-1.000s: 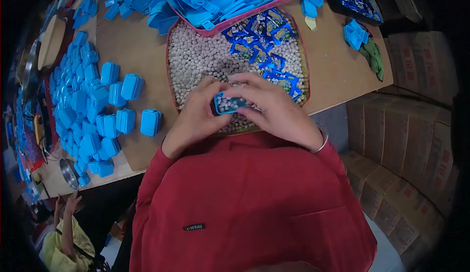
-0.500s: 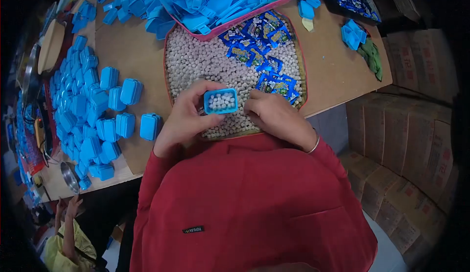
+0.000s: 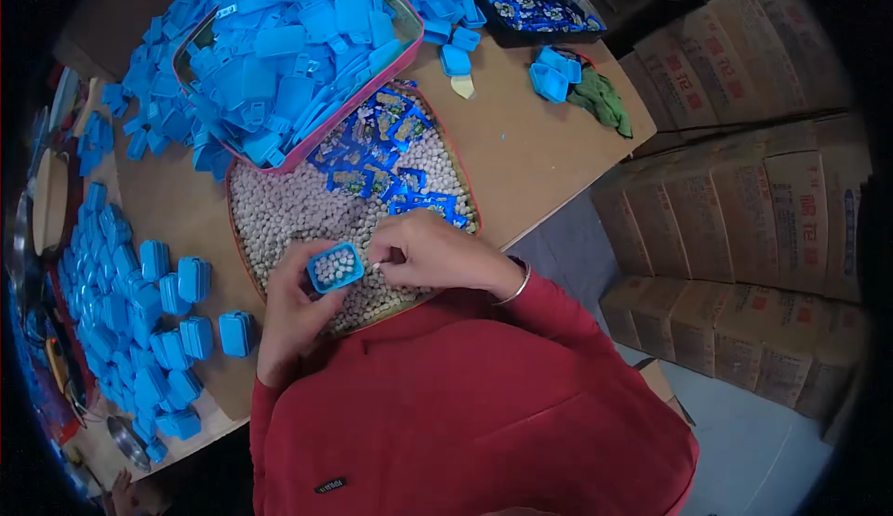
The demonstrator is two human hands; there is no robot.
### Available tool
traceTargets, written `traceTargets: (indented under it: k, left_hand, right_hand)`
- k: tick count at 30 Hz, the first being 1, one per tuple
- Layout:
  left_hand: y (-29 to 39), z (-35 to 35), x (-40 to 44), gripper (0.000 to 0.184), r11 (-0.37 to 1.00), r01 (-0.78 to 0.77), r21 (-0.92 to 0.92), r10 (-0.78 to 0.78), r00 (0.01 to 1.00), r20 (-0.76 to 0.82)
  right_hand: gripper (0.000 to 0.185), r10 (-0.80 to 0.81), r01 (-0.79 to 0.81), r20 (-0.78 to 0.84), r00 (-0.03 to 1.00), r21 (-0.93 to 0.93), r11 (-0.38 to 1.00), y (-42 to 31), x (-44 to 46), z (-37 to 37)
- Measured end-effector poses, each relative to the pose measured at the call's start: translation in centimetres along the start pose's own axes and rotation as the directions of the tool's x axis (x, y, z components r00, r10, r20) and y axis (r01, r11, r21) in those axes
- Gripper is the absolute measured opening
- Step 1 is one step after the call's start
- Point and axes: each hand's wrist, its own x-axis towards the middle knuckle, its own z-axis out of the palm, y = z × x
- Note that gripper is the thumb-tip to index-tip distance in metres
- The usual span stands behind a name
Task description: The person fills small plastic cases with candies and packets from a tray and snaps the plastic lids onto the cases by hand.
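Observation:
My left hand [image 3: 296, 297] is closed around a small open blue plastic box [image 3: 323, 284], with white pellets [image 3: 337, 265] inside it. Just right of the box, my right hand [image 3: 428, 251] has its fingers pinched together, and a small white pellet [image 3: 376, 266] shows at the fingertips. Both hands are above a red-rimmed tray [image 3: 244, 254] spread with many of the same white pellets. Blue printed sachets [image 3: 372, 144] lie on the pellets toward the tray's far side, and several are partly behind my right hand.
A pink-rimmed bin [image 3: 307, 149] heaped with blue lids overlaps the tray's far edge. Closed blue boxes [image 3: 139, 316] are piled at left. A black tray of sachets [image 3: 539, 9] and a green cloth [image 3: 603, 102] lie at far right. Cardboard cartons [image 3: 716, 209] stand beside the table.
The view has swung right, so the table contents appear further left and lower. A pellet now shows at my right fingertips. My left hand still holds the box.

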Motion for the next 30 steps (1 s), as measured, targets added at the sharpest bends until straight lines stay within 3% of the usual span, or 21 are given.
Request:
traceTargets:
  k: [1, 4, 5, 6, 7, 9, 12, 14, 17, 20, 21, 23, 24, 26, 30]
  left_hand:
    - [0.6, 0.4, 0.1, 0.041, 0.995, 0.027, 0.095, -0.027, 1.0, -0.003]
    - [1.1, 0.2, 0.7, 0.04, 0.935, -0.148, 0.321, 0.11, 0.985, 0.133]
    - [0.6, 0.1, 0.7, 0.039, 0.953, -0.149, 0.264, 0.123, 0.986, 0.112]
    - [0.0, 0.0, 0.6, 0.039, 0.968, -0.137, 0.21, 0.123, 0.989, 0.076]
    - [-0.1, -0.2, 0.4, 0.041, 0.989, -0.031, 0.147, 0.023, 0.998, 0.057]
    - [0.5, -0.2, 0.2, 0.043, 0.999, 0.007, 0.04, -0.008, 1.0, 0.025]
    - [0.2, -0.1, 0.1, 0.045, 0.999, -0.015, -0.046, 0.016, 1.0, 0.018]
    - [0.1, -0.3, 0.3, 0.047, 0.997, -0.024, -0.068, 0.027, 0.999, 0.042]
    - [0.3, -0.5, 0.1, 0.049, 0.973, 0.04, -0.227, -0.026, 0.997, 0.067]
    - [0.7, -1.1, 0.2, 0.049, 0.904, 0.133, -0.406, -0.081, 0.986, 0.142]
    - [0.6, -1.1, 0.2, 0.049, 0.919, 0.125, -0.373, -0.082, 0.988, 0.129]
    - [0.5, -0.8, 0.4, 0.049, 0.945, 0.119, -0.303, -0.087, 0.989, 0.117]
    - [0.4, -0.7, 0.4, 0.049, 0.956, 0.124, -0.265, -0.099, 0.989, 0.108]
    - [0.5, -0.6, 0.4, 0.048, 0.974, 0.132, -0.184, -0.117, 0.989, 0.092]
    - [0.7, -0.6, 0.3, 0.049, 0.958, 0.138, -0.25, -0.119, 0.989, 0.088]
  right_hand:
    - [0.01, -0.037, 0.039, -0.05, 0.998, 0.044, 0.998, -0.9, 0.1, -0.2]
    - [0.015, -0.194, 0.207, -0.203, 0.96, 0.047, 0.977, -1.4, 0.7, 0.4]
    - [0.017, -0.276, 0.296, -0.292, 0.916, 0.024, 0.955, -1.5, 1.3, 0.4]
    - [0.021, -0.058, 0.101, -0.261, 0.963, 0.155, 0.983, -1.8, 1.3, -1.4]
    - [0.023, -0.003, 0.045, -0.317, 0.949, 0.126, 0.991, -0.9, 1.9, -3.2]
    - [0.027, -0.026, -0.073, -0.563, 0.826, -0.152, 0.986, 3.7, 4.1, -7.5]
    - [0.033, -0.145, -0.384, -0.71, 0.689, -0.528, 0.757, 14.1, 7.0, -13.5]
    - [0.037, -0.106, -0.461, -0.711, 0.696, -0.555, 0.693, 18.5, 7.8, -14.8]
    - [0.044, -0.091, -0.42, -0.696, 0.712, -0.527, 0.739, 17.5, 7.1, -14.7]
    - [0.051, -0.119, -0.303, -0.713, 0.691, -0.435, 0.848, 12.8, 5.6, -12.7]
    - [0.053, -0.128, -0.252, -0.725, 0.677, -0.392, 0.885, 10.7, 4.8, -11.6]
    - [0.054, -0.024, -0.211, -0.612, 0.791, -0.308, 0.928, 5.8, 2.9, -8.7]
    - [0.049, -0.082, -0.17, -0.562, 0.823, -0.381, 0.909, 4.4, 2.5, -7.2]
    - [0.046, -0.152, -0.226, -0.439, 0.886, -0.694, 0.684, 4.1, 2.0, -5.3]
    - [0.041, -0.159, -0.17, -0.4, 0.903, -0.67, 0.722, 3.0, 1.5, -3.7]
